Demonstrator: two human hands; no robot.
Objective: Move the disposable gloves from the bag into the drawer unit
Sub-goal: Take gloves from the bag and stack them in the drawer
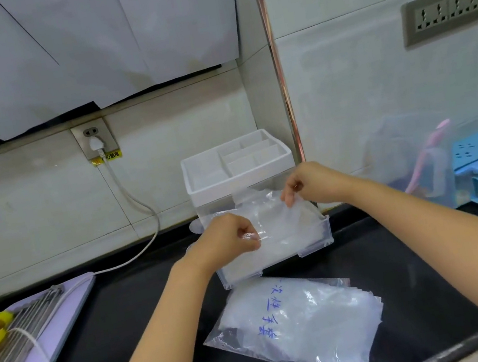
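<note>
Your left hand pinches the near edge of the disposable gloves. They are spread over the open drawer of the drawer unit. Your right hand pinches their far edge. The bag lies nearer you, on the counter.

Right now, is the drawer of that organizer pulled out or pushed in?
Pulled out. The drawer juts forward from the drawer unit; left hand and right hand pinch gloves over it.

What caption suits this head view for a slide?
Left hand and right hand pinch gloves over pulled-out drawer; bag lies in front.
</note>
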